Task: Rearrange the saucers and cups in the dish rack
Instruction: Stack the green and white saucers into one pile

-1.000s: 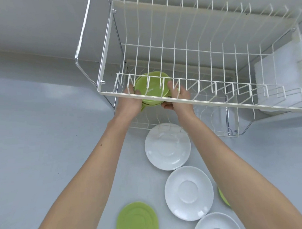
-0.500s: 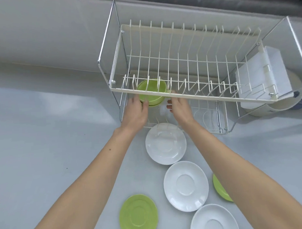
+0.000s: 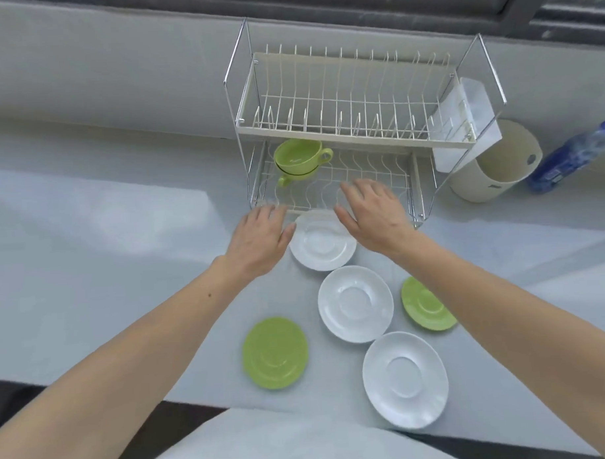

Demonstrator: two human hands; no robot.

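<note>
Left hand (image 3: 257, 239) and right hand (image 3: 374, 209) are both empty, fingers spread, at frame centre on either side of the nearest white glazed saucer (image 3: 324, 244). Two stacked lime-green ceramic cups (image 3: 300, 159) sit upper-centre on the lower shelf of the two-tier white wire dish rack (image 3: 356, 143). Next step is probably that saucer: pinch its rim and slot it upright between the top-tier tines, clear of the cups.
</note>
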